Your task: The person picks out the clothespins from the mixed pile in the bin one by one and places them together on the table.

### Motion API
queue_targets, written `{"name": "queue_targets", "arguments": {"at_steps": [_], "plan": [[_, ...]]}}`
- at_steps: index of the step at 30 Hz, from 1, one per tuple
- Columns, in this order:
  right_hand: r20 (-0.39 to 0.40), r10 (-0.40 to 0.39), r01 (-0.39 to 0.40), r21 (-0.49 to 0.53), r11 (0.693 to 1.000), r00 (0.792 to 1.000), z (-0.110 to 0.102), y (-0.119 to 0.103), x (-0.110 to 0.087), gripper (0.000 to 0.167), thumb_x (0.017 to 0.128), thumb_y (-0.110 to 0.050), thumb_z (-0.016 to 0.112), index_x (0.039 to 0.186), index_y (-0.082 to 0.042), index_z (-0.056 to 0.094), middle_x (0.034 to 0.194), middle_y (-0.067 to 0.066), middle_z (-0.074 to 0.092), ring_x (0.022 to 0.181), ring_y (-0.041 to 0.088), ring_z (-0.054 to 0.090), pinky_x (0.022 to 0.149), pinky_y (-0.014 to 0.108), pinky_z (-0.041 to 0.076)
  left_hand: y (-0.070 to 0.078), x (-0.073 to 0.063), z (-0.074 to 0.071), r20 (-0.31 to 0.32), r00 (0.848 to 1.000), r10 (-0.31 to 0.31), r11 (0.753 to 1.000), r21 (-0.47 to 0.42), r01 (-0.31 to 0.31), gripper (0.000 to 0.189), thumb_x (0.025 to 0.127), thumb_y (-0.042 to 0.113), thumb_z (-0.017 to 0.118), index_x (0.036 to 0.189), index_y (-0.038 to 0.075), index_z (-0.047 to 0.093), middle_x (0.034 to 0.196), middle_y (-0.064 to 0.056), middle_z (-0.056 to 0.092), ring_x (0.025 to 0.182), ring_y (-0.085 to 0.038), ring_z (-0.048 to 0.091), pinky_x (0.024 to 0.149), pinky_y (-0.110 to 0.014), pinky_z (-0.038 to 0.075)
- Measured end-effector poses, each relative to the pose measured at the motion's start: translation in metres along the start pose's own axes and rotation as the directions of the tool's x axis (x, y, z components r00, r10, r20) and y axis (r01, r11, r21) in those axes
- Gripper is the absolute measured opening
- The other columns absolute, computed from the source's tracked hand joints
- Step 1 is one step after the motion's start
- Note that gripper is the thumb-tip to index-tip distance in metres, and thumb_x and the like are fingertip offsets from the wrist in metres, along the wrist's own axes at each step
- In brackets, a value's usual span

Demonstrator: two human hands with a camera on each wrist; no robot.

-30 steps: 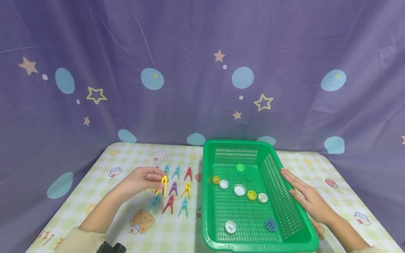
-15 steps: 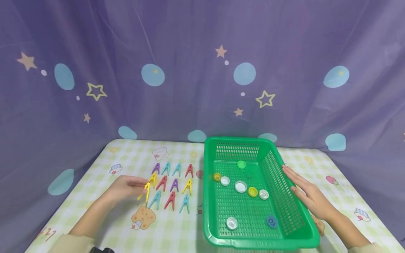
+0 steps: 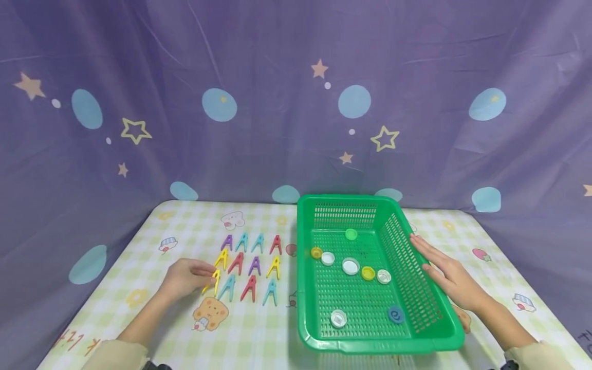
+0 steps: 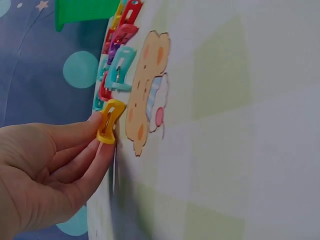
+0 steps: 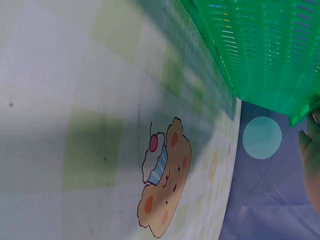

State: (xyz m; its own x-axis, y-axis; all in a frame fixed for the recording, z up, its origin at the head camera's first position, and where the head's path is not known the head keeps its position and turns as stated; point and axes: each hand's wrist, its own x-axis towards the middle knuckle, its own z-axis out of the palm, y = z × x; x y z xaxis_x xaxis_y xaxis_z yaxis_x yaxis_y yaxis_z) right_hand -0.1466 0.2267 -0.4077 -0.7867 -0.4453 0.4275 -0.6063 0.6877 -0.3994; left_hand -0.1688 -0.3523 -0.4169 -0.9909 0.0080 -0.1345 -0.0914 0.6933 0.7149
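My left hand [image 3: 186, 278] pinches a yellow clothespin [image 3: 214, 282] between thumb and fingers, at the left end of the front row of clothespins. Close up in the left wrist view, the same yellow clothespin [image 4: 110, 121] is at the fingertips, right by the cloth. Beside it stands a teal clothespin [image 3: 227, 289], then a red clothespin [image 3: 248, 289]. Behind are two more rows in purple, teal, red and yellow. My right hand [image 3: 450, 277] rests with straight fingers on the right rim of a green basket [image 3: 380, 345]; only part of this hand [image 5: 312, 160] shows in the right wrist view.
Inside the basket lie several bottle caps, among them a white cap [image 3: 350, 266], a blue cap [image 3: 395, 314] and a light green cap [image 3: 351, 234]. A checked tablecloth [image 3: 250, 339] covers the table, and a purple curtain [image 3: 287, 61] hangs behind it.
My left hand has carried the yellow clothespin left and down, from over the rows to the front row's left end. The right hand stays at the basket's rim.
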Motion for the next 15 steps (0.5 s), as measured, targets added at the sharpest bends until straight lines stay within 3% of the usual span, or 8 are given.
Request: {"name": "queue_targets", "arguments": {"at_steps": [11,15], "plan": [[0.03,0.008,-0.008,-0.015,1.0,1.0,-0.003,-0.004,0.005,0.057,0.095,-0.003,0.05,0.149,-0.007,0.034,0.155,0.017,0.034,0.147,-0.006,0.015,0.108,-0.003,0.012,0.003,-0.01,0.005,-0.084,0.996,-0.024,0.997,0.07,0.03,0.023,0.079,0.011,0.076,0.098,-0.001,0.072,0.087,-0.014,0.075,0.072,-0.015,0.068,0.06,-0.024,0.053],[0.042,0.018,-0.02,0.056,0.998,0.999,-0.008,-0.003,0.007,0.058,0.094,0.0,0.051,0.15,-0.006,0.032,0.156,0.019,0.031,0.146,-0.009,0.015,0.107,-0.003,0.014,0.006,-0.012,0.001,-0.087,0.996,-0.021,0.997,0.071,0.027,0.026,0.08,0.014,0.074,0.102,-0.001,0.071,0.09,-0.014,0.074,0.076,-0.018,0.069,0.062,-0.025,0.054]]}}
